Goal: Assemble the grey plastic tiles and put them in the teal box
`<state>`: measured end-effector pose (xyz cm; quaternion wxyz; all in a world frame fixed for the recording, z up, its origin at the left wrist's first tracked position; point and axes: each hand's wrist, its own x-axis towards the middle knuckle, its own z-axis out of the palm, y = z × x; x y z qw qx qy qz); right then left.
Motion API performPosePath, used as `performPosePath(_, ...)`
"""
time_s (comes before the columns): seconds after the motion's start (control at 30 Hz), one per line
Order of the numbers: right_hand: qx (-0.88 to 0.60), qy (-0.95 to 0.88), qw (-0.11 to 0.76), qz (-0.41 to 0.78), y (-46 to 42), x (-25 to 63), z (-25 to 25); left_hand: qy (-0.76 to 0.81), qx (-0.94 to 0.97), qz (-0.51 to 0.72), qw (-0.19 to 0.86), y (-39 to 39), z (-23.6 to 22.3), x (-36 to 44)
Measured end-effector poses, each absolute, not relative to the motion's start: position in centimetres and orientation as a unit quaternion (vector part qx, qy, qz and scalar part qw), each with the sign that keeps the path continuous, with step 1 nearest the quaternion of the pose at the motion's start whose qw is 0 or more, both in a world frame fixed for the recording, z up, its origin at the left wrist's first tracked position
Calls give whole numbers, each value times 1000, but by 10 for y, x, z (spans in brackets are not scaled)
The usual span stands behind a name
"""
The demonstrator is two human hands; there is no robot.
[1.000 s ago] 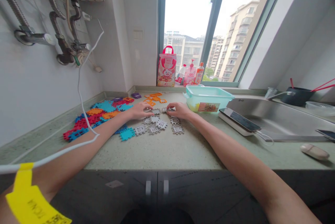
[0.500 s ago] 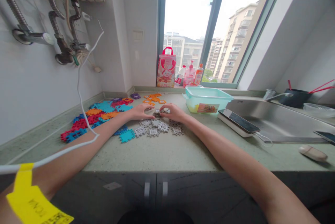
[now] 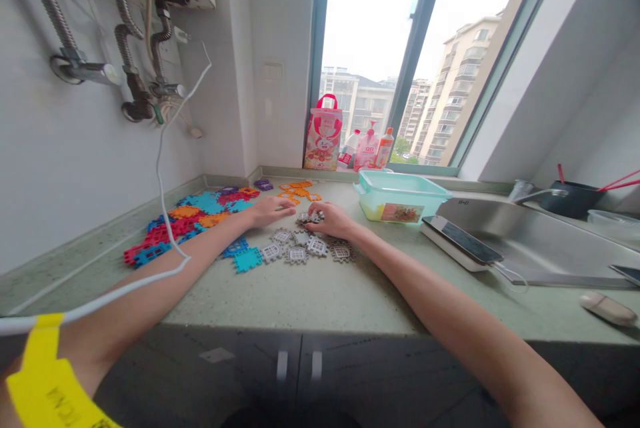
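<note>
On the table (image 3: 310, 288), near its far edge, the left hand (image 3: 267, 209) lies flat with fingers together beside the grey tiles (image 3: 300, 248). The right hand (image 3: 334, 220) pinches one grey tile (image 3: 305, 217) between closed fingers, just behind the loose ones. Coloured tiles (image 3: 190, 221) lie left.

The right hand (image 3: 333, 220) covers most of the grey pieces (image 3: 306, 217) under its fingers, so its grip cannot be told, the labels on the bottles (image 3: 369, 150) at the window are too small to read, and the picture's edge cuts the yellow tag (image 3: 45, 388).
</note>
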<state>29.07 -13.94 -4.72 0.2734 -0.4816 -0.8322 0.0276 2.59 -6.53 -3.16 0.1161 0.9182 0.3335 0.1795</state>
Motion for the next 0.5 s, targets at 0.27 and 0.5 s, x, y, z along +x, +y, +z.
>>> performPosePath(0.27, -545, -781, 302, -41, -145, 312, -28, 325, 928, 183, -7, -61, -29, 16)
performPosePath(0.5, -603, -748, 276, -23, -142, 338, -33, 323, 928, 183, -24, -60, -30, 15)
